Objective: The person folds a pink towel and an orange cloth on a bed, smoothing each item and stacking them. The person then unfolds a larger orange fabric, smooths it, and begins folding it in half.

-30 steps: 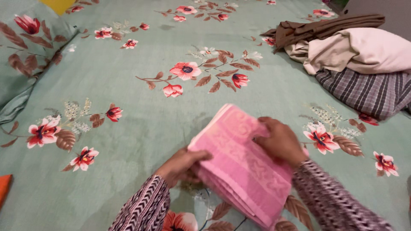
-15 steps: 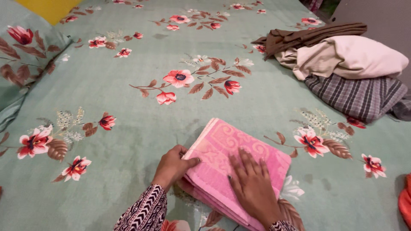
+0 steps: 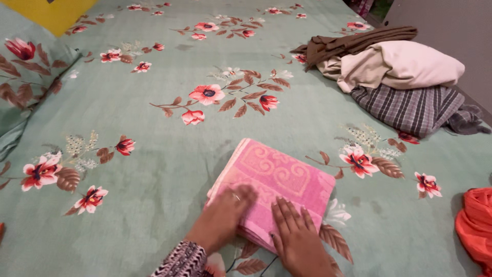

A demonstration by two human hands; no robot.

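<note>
Bed (image 3: 154,154) covered with a pale green sheet printed with red flowers and brown leaves; fills almost the whole view. Landmark: folded pink towel (image 3: 277,177), near the bottom centre of the bed, patterned face up, several layers visible at its near edge.

Far left of the towel: pillow (image 3: 20,77) in the same floral fabric, at the bed's left edge. Yellow surface (image 3: 56,13) behind it, top left corner.

Left hand (image 3: 225,215) lies on the towel's near left corner, palm down, fingers loosely curled and blurred, pressing on the fabric, gripping nothing. Patterned black-and-white sleeve (image 3: 184,259) at the wrist, below the towel.

Right hand (image 3: 297,236) lies flat on the towel's near right part, fingers spread and straight, palm down, nothing grasped. The two hands are just beside each other, apart.

Up and right of the towel, well apart: pile of clothes at the bed's right edge — brown garment (image 3: 353,43) on top at the back, cream garment (image 3: 405,64) in the middle, grey checked cloth (image 3: 410,107) underneath at the front.

Far right of the towel, at the frame edge: orange cloth (image 3: 476,225), partly cut off.
</note>
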